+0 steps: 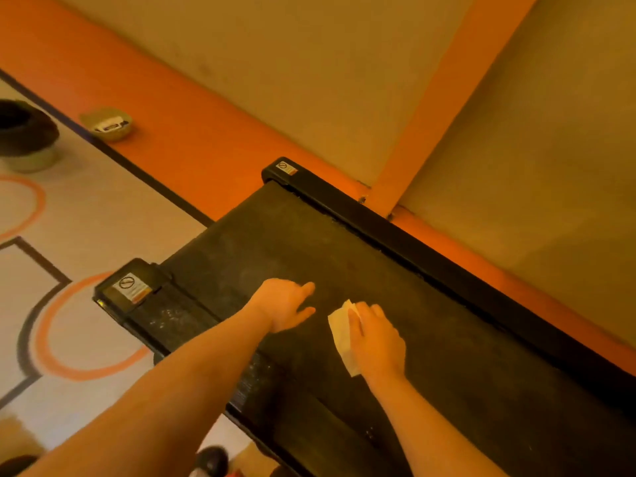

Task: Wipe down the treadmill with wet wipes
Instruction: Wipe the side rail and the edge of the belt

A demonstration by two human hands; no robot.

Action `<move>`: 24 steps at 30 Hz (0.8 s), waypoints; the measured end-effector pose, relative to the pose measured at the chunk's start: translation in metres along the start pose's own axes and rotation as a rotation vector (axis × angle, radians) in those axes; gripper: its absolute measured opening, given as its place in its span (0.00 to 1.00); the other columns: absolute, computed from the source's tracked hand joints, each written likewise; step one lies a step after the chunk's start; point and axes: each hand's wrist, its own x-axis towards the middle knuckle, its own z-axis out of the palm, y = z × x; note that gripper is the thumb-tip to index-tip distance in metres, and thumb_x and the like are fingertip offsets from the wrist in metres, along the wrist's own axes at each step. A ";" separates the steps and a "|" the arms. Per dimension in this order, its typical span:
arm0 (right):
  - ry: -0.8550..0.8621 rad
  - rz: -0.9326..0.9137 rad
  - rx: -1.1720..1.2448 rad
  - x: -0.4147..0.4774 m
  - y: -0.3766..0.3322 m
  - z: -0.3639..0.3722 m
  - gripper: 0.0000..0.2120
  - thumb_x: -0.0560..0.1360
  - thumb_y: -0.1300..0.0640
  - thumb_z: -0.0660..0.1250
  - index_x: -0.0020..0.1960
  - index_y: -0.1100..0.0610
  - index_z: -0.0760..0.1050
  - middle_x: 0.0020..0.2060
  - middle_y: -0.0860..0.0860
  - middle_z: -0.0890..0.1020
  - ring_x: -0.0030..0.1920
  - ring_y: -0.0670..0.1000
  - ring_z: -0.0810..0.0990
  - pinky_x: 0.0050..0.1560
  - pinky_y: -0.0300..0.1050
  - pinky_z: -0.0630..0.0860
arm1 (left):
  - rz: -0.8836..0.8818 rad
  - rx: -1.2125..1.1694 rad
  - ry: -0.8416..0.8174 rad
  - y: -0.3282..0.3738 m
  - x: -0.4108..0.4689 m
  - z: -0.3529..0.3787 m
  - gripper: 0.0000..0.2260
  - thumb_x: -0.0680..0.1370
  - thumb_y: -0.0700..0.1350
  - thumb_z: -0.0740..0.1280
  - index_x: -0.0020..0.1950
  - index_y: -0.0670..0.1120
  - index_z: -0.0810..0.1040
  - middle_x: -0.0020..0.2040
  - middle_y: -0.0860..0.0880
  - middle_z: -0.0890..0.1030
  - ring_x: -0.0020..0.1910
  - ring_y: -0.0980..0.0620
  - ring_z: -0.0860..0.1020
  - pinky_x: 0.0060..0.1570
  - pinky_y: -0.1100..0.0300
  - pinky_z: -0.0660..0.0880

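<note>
The black treadmill runs from lower right up to its rear end near the wall, its belt dusty. My right hand lies on the belt and presses a white wet wipe flat against it; the wipe sticks out to the left from under my fingers. My left hand rests on the belt just left of the wipe, fingers relaxed and pointing right, holding nothing. The near side rail shows pale dust specks.
A cream and orange wall stands right behind the treadmill's far rail. On the patterned floor at left stand a dark round tyre-like object and a small bowl-shaped basket. A dark rounded object lies by the bottom edge.
</note>
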 end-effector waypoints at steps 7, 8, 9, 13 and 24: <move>0.030 -0.132 -0.093 0.017 0.029 0.128 0.16 0.84 0.47 0.48 0.65 0.50 0.67 0.59 0.49 0.72 0.58 0.47 0.73 0.49 0.40 0.73 | 0.026 -0.071 0.073 -0.006 0.021 0.139 0.20 0.81 0.59 0.57 0.67 0.48 0.68 0.49 0.48 0.81 0.48 0.47 0.79 0.40 0.55 0.71; 0.039 -0.142 -0.084 0.017 0.035 0.146 0.15 0.84 0.47 0.49 0.65 0.50 0.67 0.59 0.49 0.72 0.58 0.48 0.72 0.49 0.40 0.73 | 0.036 -0.083 0.072 -0.002 0.026 0.153 0.20 0.81 0.59 0.57 0.67 0.48 0.68 0.49 0.48 0.80 0.48 0.48 0.79 0.40 0.56 0.71; 0.050 -0.152 -0.073 0.016 0.042 0.161 0.15 0.84 0.48 0.49 0.66 0.50 0.67 0.59 0.49 0.72 0.59 0.48 0.72 0.49 0.40 0.73 | 0.055 -0.099 0.080 0.003 0.031 0.168 0.19 0.81 0.59 0.57 0.66 0.48 0.69 0.48 0.48 0.80 0.47 0.48 0.79 0.40 0.56 0.71; 0.166 -0.193 -0.059 -0.011 0.074 0.203 0.13 0.83 0.51 0.53 0.62 0.53 0.72 0.54 0.51 0.75 0.56 0.51 0.74 0.44 0.42 0.72 | 0.086 -0.239 0.232 0.016 0.036 0.215 0.15 0.80 0.58 0.60 0.62 0.51 0.72 0.45 0.53 0.80 0.45 0.51 0.80 0.41 0.56 0.73; 0.329 0.141 0.002 -0.183 0.181 0.199 0.15 0.84 0.49 0.49 0.61 0.53 0.70 0.54 0.50 0.73 0.55 0.49 0.72 0.43 0.45 0.71 | 0.326 -0.892 -0.007 0.197 -0.032 0.229 0.07 0.78 0.47 0.69 0.55 0.49 0.79 0.48 0.49 0.83 0.49 0.52 0.80 0.56 0.52 0.75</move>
